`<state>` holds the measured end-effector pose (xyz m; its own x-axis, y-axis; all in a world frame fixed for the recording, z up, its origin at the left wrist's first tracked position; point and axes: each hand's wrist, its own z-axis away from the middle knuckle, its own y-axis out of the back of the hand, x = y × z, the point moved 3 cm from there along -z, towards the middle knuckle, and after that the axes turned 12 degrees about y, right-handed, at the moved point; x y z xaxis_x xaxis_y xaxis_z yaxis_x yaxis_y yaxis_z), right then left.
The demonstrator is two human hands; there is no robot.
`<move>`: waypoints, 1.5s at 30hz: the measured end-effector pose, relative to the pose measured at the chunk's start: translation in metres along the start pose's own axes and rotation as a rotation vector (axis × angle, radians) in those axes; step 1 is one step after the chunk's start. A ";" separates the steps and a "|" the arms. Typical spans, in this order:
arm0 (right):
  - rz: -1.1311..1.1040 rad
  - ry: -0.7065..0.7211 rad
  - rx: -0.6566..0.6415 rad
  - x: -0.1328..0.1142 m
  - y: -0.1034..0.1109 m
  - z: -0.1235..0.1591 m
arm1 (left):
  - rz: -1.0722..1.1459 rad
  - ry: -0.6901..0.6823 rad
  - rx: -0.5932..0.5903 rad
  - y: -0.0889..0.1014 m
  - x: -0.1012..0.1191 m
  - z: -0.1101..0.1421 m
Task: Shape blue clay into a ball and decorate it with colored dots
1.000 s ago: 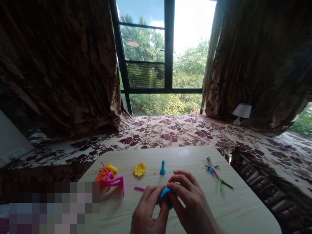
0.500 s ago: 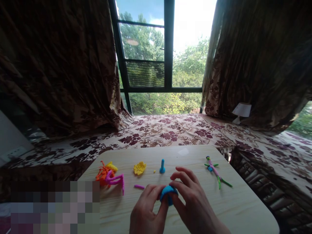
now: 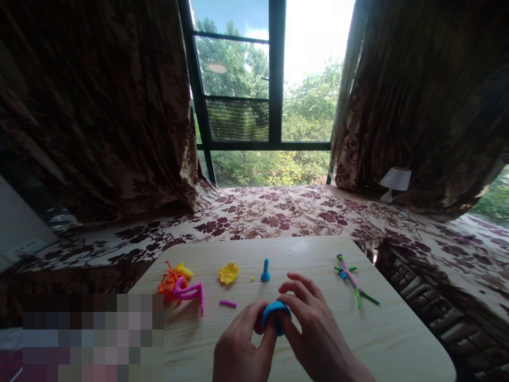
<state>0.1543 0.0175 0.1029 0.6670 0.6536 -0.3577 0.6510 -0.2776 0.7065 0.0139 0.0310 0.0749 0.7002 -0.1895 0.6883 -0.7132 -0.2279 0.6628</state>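
Observation:
Both of my hands pinch a lump of blue clay [image 3: 275, 312] just above the wooden table [image 3: 389, 339]. My left hand [image 3: 240, 347] presses it from the left with thumb and fingers closed on it. From the right, my right hand [image 3: 312, 329] grips it, its upper fingers curled over the top. A small blue clay peg [image 3: 265, 270] stands upright just beyond the lump. A flat yellow clay piece [image 3: 228, 273] lies left of the peg, and a short pink clay roll [image 3: 228, 303] lies near my left hand.
An orange, yellow and pink clay figure [image 3: 180, 286] sits at the table's left. A pink-and-green clay stick figure [image 3: 353, 284] lies at the right. Behind the table are a floral-covered ledge [image 3: 278, 212], a window, dark curtains and a small white lamp [image 3: 394, 183].
The blue lump has been turned and squeezed slightly between my fingers; my hands stay in nearly the same place. Nothing else on the table has moved.

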 end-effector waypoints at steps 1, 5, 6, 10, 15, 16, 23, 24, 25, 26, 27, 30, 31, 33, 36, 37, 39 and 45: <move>-0.005 0.005 0.008 0.000 0.000 0.000 | 0.007 -0.005 -0.017 0.000 0.001 0.000; -0.018 0.029 0.028 -0.001 -0.002 -0.003 | 0.020 -0.076 -0.031 -0.001 0.006 0.001; -0.019 0.034 0.030 -0.001 -0.003 -0.004 | 0.007 -0.077 -0.031 -0.001 0.006 0.002; -0.004 0.031 0.040 -0.001 -0.006 -0.004 | -0.039 -0.032 -0.028 -0.002 0.002 0.001; -0.012 0.053 0.043 -0.002 -0.004 -0.004 | -0.019 -0.063 -0.073 -0.003 0.000 0.003; -0.022 0.065 0.043 -0.003 -0.004 -0.005 | -0.011 -0.070 -0.070 -0.004 0.001 0.003; -0.094 0.042 0.055 0.001 -0.002 -0.002 | 0.301 0.193 -0.057 -0.012 -0.010 0.001; -0.092 0.030 0.056 0.002 -0.001 -0.001 | 0.367 0.244 -0.058 -0.013 -0.013 0.001; -0.084 0.015 0.057 0.003 -0.001 0.000 | 0.416 0.278 -0.062 -0.014 -0.014 0.001; -0.073 0.002 0.055 0.003 0.000 0.002 | 0.441 0.290 -0.074 -0.015 -0.014 0.001; -0.063 -0.009 0.051 0.002 0.000 0.002 | 0.442 0.279 -0.089 -0.014 -0.013 0.001; -0.044 -0.020 0.041 -0.001 0.000 0.002 | 0.335 0.167 -0.088 -0.010 -0.004 0.000; -0.040 -0.019 0.041 -0.002 0.000 0.001 | 0.288 0.125 -0.071 -0.008 -0.001 0.000; -0.031 -0.017 0.046 -0.003 0.000 -0.001 | 0.225 0.062 -0.032 -0.004 0.003 0.000; -0.012 -0.007 0.050 -0.003 -0.001 -0.002 | 0.162 0.011 -0.015 -0.002 0.006 0.001; -0.001 -0.005 0.053 -0.002 -0.002 -0.002 | 0.142 0.003 -0.024 -0.003 0.005 0.002; 0.027 -0.009 0.067 -0.001 -0.003 -0.001 | 0.126 0.002 -0.055 -0.004 0.004 0.002; -0.005 -0.019 0.053 -0.003 -0.002 -0.003 | 0.183 0.031 -0.095 -0.003 0.002 0.003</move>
<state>0.1502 0.0184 0.1048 0.6697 0.6421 -0.3731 0.6724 -0.3111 0.6716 0.0173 0.0281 0.0737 0.5582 -0.1893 0.8078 -0.8294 -0.1008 0.5495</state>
